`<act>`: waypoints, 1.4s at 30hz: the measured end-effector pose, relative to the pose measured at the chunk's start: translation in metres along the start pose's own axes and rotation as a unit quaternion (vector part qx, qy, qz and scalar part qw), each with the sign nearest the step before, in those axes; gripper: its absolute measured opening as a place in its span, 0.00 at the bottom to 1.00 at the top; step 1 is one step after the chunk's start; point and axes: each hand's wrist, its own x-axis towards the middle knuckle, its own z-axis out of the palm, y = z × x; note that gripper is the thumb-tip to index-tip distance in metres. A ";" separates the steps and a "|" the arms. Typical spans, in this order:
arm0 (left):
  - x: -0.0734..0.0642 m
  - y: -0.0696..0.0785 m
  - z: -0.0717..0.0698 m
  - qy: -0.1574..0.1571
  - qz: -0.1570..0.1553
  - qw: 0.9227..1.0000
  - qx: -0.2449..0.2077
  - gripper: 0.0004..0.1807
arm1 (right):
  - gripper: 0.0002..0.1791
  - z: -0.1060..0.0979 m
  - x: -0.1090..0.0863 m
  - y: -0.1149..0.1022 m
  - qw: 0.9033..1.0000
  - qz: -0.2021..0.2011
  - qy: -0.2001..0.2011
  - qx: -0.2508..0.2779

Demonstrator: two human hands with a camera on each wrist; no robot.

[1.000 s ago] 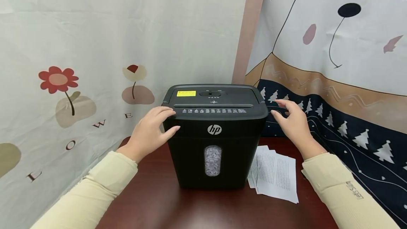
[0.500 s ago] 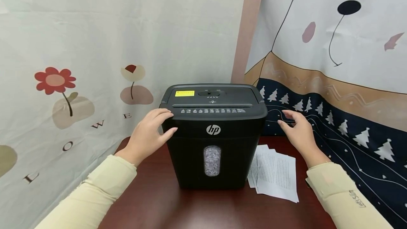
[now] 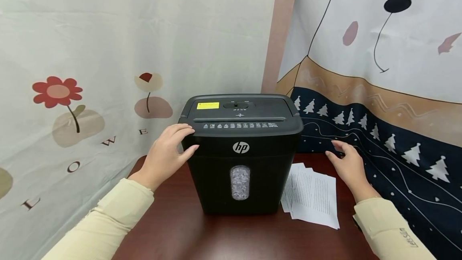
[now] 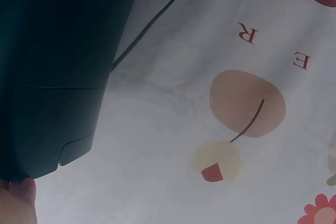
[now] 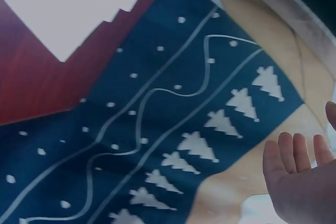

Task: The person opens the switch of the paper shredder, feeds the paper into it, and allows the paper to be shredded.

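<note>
A black paper shredder [image 3: 213, 163] with an hp logo stands upright on the table, paper scraps showing through its front window [image 3: 240, 183]. My left hand [image 3: 164, 153] is at its upper left front corner, relaxed fingertips at the lid's edge and thumb lower by the front face. In the left wrist view, the fingertips [image 4: 23, 190] meet the shredder's rim. My right hand [image 3: 350, 167] hangs in the air to the right, fingers loosely bent and holding nothing. Below and left of it, several printed paper sheets [image 3: 315, 198] lie fanned beside the shredder.
The dark red table [image 3: 173, 220] carries the shredder and sheets. A pale printed cloth [image 3: 216, 31] hangs behind and to the left; a navy cloth with white trees [image 3: 375, 163] borders the right. A thin dark cord [image 4: 152, 22] runs behind the shredder.
My right hand has moved down and to the right, away from the shredder's upper right side. My left hand stays at the upper left corner. The view has shifted slightly.
</note>
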 end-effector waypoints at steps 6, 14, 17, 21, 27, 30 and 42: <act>-0.001 0.000 0.002 0.006 0.002 1.000 -0.001 0.21 | 0.26 0.009 -0.006 0.026 0.999 0.042 -0.007 -0.001; -0.002 0.000 0.003 0.016 0.006 1.000 -0.001 0.21 | 0.28 0.026 -0.015 0.055 0.994 0.105 -0.022 -0.002; -0.001 0.001 0.004 0.019 0.008 1.000 0.000 0.21 | 0.29 0.031 -0.017 0.063 0.992 0.126 -0.028 -0.005; -0.002 0.000 0.003 0.024 0.009 1.000 0.001 0.21 | 0.29 0.038 -0.020 0.073 0.989 0.143 -0.031 -0.012; -0.002 -0.001 0.002 0.037 0.009 0.999 -0.004 0.21 | 0.31 0.048 -0.021 0.083 0.984 0.165 -0.054 -0.026; -0.002 -0.001 0.001 0.043 0.009 0.999 -0.007 0.21 | 0.33 0.054 -0.022 0.089 0.980 0.184 -0.070 -0.034; -0.001 0.000 0.006 0.039 0.002 0.999 -0.013 0.21 | 0.37 0.077 -0.034 0.115 0.960 0.246 -0.110 -0.073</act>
